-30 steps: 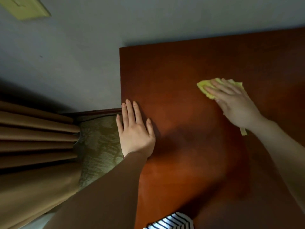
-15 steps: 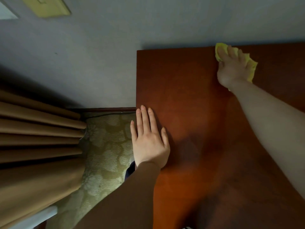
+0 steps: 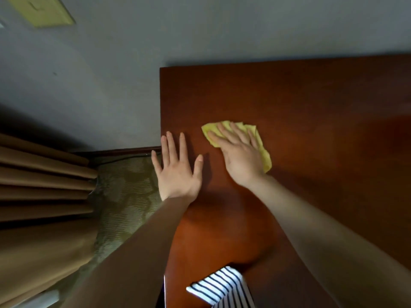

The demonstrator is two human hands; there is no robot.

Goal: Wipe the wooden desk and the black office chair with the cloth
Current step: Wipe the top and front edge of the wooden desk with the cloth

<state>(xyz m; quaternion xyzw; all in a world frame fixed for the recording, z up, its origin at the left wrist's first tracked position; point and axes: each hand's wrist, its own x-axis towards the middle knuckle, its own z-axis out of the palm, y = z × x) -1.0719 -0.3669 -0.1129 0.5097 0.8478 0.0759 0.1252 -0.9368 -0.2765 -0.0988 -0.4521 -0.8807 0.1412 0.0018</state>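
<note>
Grips released: right hand (image 3: 241,161) presses cloth (image 3: 264,156), long axis far-left to near-right on desk (image 3: 311,107); left hand (image 3: 178,172) flat.

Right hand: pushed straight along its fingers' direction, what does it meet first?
Only bare wooden desk lies ahead of the right hand and its yellow cloth; first stop is probably the grey wall at the desk's far edge. Left hand sits aside.

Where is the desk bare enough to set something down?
Bare desk runs from the cloth back to the wall, and everywhere right of the right hand. Crowded near the left edge: the left hand lies flat, the right hand presses the cloth beside it.
</note>
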